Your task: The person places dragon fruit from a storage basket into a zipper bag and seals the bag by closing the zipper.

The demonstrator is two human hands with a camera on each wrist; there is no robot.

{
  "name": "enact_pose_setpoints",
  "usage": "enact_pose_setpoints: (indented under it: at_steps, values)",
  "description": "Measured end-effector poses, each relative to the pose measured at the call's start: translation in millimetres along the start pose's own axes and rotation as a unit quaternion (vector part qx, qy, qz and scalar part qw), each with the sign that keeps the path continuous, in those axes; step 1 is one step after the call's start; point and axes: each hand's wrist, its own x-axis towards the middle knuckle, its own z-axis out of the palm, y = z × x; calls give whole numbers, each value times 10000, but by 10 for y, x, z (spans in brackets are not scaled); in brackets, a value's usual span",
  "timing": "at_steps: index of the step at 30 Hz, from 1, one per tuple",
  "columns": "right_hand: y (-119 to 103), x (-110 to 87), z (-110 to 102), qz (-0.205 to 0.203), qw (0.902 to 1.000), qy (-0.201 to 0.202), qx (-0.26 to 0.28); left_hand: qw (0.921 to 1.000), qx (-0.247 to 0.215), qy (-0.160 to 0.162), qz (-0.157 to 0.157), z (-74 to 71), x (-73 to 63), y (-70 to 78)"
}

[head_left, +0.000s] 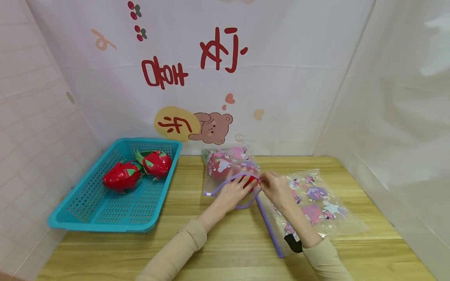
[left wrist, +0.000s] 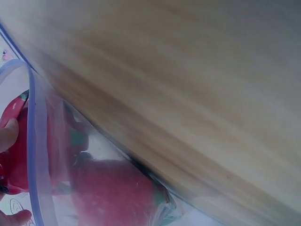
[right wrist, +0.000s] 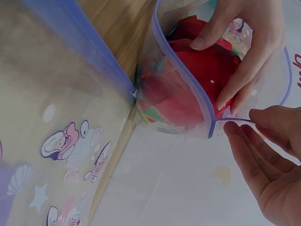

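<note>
A clear zip bag (head_left: 213, 183) with purple rim and pink cartoon prints lies at the table's middle, its mouth gaping. My left hand (head_left: 230, 194) reaches into that mouth, thumb and fingers around a glossy red dragon fruit (right wrist: 207, 63). Deeper in the bag, another red dragon fruit (left wrist: 115, 193) shows through the plastic in the left wrist view. With thumb and fingertips, my right hand (head_left: 277, 189) pinches the right end of the purple rim (right wrist: 235, 119). The left hand's fingertips are partly hidden by the fruit and bag.
A turquoise basket (head_left: 105, 225) stands on the left with two red dragon fruits (head_left: 121, 176) inside. A second printed zip bag (head_left: 309, 199) lies flat on the right, under my right forearm. Printed cloth walls (head_left: 281, 78) enclose the wooden table (head_left: 225, 242).
</note>
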Motion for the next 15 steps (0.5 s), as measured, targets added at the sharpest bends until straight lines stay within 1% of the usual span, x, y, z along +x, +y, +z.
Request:
enact_pose_setpoints:
  at_steps: [4,12,15]
  values:
    - [0,-4,9,-6,9999,-44,-108,10000,-77,-24,24,-12,-14,-15]
    - [-15,3,-3,-59,9997,-49,-226,9998,58,-23,-199,-11,-7,-12]
    - [-7,-7,8,-147,9995,-33,-262,9998,76,-143,-141,-33,-21,-18]
